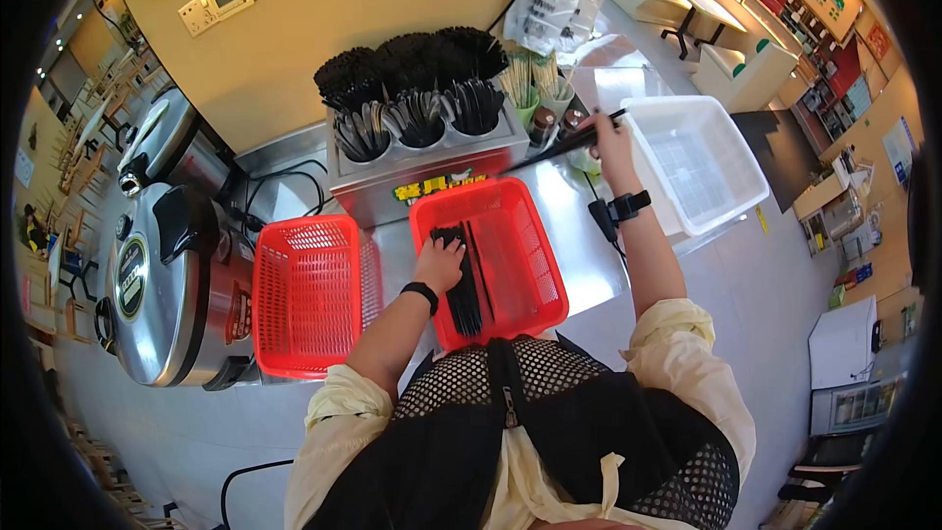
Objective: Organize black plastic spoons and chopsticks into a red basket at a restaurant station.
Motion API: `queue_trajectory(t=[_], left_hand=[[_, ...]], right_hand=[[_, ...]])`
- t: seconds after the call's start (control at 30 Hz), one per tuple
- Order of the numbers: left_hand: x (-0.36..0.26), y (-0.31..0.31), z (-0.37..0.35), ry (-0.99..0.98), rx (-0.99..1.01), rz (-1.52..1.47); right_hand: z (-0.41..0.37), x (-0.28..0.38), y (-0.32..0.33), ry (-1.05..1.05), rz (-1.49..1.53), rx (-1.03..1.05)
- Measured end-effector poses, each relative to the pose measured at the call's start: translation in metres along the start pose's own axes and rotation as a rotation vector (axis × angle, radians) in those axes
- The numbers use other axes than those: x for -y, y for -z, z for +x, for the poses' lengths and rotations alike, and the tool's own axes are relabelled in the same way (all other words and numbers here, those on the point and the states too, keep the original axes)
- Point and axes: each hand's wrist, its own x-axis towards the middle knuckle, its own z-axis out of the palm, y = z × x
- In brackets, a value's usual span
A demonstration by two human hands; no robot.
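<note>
In the red basket [530, 265] in front of me lies a bundle of black chopsticks [465, 306]. My left hand [441, 263] is closed over the upper part of that bundle, partly hiding it. One chopstick lies apart, just right of the bundle. Up to the right, my right hand [613, 145] grips several black chopsticks [564, 147], held slantwise above the counter between the holder and the white bin. Behind the basket stands a metal holder [368, 188], with black chopsticks [407, 61] upright at the back and spoons [412, 118] in round cups at the front.
An empty-looking red basket [306, 294] stands on the left, beside a large steel cooker [186, 275]. A white plastic bin [702, 162] is on the right. Skewer cups [525, 98] and a plastic bag [559, 0] stand behind. Black cables [294, 177] lie near the wall.
</note>
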Motion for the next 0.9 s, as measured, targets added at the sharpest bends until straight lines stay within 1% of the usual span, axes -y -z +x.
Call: queue_trajectory(t=[0.07,0.13,0.2,0.3,0.37,0.4,0.47,0.5,0.57,0.6,0.67,0.73,0.77,0.83,0.87,0.9], left_hand=[[0.0,-0.003,0.001,0.001,-0.01,0.01],[-0.001,0.0,0.003,-0.011,0.004,0.049],[-0.002,0.0,0.005,-0.011,0.018,0.04],[-0.003,0.001,0.003,0.003,0.031,0.045],[-0.005,0.008,-0.001,-0.003,-0.042,0.017],[-0.006,0.012,-0.004,-0.001,-0.037,0.014],[-0.007,0.018,-0.009,-0.162,-0.135,0.03],[-0.009,0.016,-0.008,-0.157,-0.132,0.027],[-0.01,0.014,-0.005,-0.328,-0.049,0.09],[-0.011,0.012,-0.004,-0.323,-0.045,0.09],[-0.014,0.01,-0.002,-0.269,-0.084,-0.022],[-0.013,0.011,-0.001,-0.255,-0.068,-0.04],[-0.013,0.012,0.0,-0.247,-0.056,-0.057],[-0.013,0.012,0.001,-0.245,-0.058,-0.081],[-0.013,0.011,0.002,-0.246,-0.067,-0.105],[-0.014,0.009,0.003,-0.243,-0.065,-0.106]], right_hand=[[-0.018,-0.025,-0.011,-0.164,-0.287,0.143],[-0.04,-0.049,-0.028,-0.189,-0.451,0.265],[-0.058,-0.073,-0.046,-0.313,-0.471,0.357],[-0.079,-0.104,-0.067,-0.255,-0.438,0.418],[-0.087,-0.114,-0.076,-0.204,-0.487,0.456],[-0.09,-0.118,-0.077,-0.177,-0.5,0.479],[-0.094,-0.127,-0.082,-0.218,-0.506,0.499],[-0.094,-0.132,-0.083,-0.253,-0.51,0.512],[-0.098,-0.136,-0.083,-0.283,-0.475,0.556],[-0.102,-0.136,-0.083,-0.312,-0.441,0.595],[-0.105,-0.141,-0.083,-0.325,-0.41,0.607],[-0.108,-0.153,-0.085,-0.247,-0.427,0.607],[-0.111,-0.155,-0.085,-0.25,-0.423,0.614],[-0.115,-0.16,-0.083,-0.241,-0.26,0.616],[-0.116,-0.161,-0.082,-0.242,-0.258,0.62],[-0.116,-0.162,-0.081,-0.341,-0.277,0.646]])
